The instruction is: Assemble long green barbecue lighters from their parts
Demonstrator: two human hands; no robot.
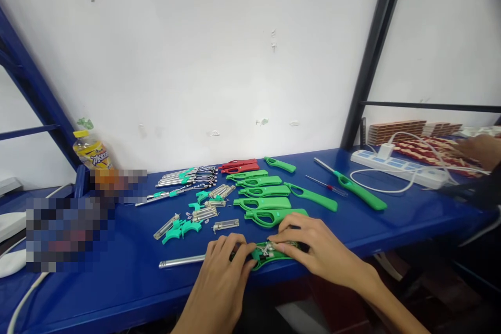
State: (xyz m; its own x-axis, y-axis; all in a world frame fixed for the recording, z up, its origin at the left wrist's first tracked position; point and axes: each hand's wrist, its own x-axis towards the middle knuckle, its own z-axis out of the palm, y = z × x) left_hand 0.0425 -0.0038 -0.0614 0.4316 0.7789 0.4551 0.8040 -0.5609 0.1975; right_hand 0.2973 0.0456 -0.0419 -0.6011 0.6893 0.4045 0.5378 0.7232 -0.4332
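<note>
At the table's front edge lies a green half-shell of a long-nosed lighter, its inside facing up, with small parts and wires in it. Its metal tube points left. My left hand is closed on the shell's front end where the tube enters, fingertips by the teal trigger. My right hand pinches at a small part over the handle; the fingers partly hide it. Just behind are teal triggers and clear fuel tanks. Several green half-shells lie beyond my right hand.
Tubes with wires and red shells lie at the back. A screwdriver, an assembled green lighter and a white power strip are to the right. A bottle stands back left. Another person's hand is far right.
</note>
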